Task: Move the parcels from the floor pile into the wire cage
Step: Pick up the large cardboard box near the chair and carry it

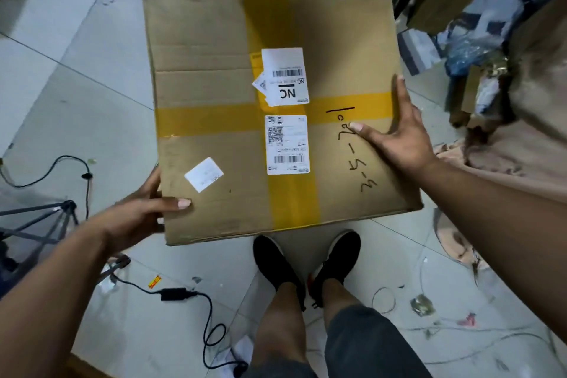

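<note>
Parcel: a large, flat, brown cardboard box (pixel 214 70) crossed by two bands of yellow tape (pixel 294 202).
Markings: two white shipping labels (pixel 287 144) with barcodes near the middle, a smaller white sticker (pixel 203 174) to the left, black handwriting (pixel 359 150) on the right.
Position: held roughly level in the air, above the person's black shoes (pixel 273 258) and the pale tiled floor (pixel 92 70).
Left hand (pixel 138 215): grips the near left corner, thumb lying on top, fingers wrapped round the side.
Right hand (pixel 402 135): spread wide at the right edge, thumb flat on top, fingers straight along the side.
</note>
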Motion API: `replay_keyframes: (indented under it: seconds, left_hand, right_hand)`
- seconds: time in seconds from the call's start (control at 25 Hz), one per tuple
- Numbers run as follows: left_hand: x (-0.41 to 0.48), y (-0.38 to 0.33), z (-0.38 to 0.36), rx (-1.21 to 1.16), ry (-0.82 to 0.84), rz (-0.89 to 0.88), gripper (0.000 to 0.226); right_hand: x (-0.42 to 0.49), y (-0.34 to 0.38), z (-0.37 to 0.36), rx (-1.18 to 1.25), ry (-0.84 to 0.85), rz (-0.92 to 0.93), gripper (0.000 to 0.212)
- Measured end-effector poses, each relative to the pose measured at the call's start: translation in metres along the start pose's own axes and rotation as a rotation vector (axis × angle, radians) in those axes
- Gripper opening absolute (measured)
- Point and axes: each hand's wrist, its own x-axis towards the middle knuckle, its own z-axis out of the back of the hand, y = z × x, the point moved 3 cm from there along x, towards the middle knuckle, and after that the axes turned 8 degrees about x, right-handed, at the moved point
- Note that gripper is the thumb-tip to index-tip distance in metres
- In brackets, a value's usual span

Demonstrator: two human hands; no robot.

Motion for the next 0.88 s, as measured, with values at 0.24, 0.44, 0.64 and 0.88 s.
replay_keyframes:
  seconds: [0.24,0.44,0.64,0.88]
  left_hand:
    - [0.033,-0.123,-0.057,0.208,-0.347,-0.148,0.091]
    - [0.003,-0.223,-0.116,0.478,-0.264,-0.338,0.083]
    - [-0.049,-0.308,-0.146,0.851,-0.202,-0.44,0.098]
    - [-0.078,-0.379,-0.192,1.059,-0.194,-0.593,0.112]
  right_hand:
    - [-0.03,-0.049,0.086,0.046,-0.124,-0.094,0.11]
    - [-0.062,-0.036,0.174,0.091,-0.113,-0.171,0.115]
    - [-0.097,0.0,0.255,0.118,-0.115,-0.14,0.11]
    - [-0.163,0.019,0.283,0.139,-0.284,-0.15,0.116]
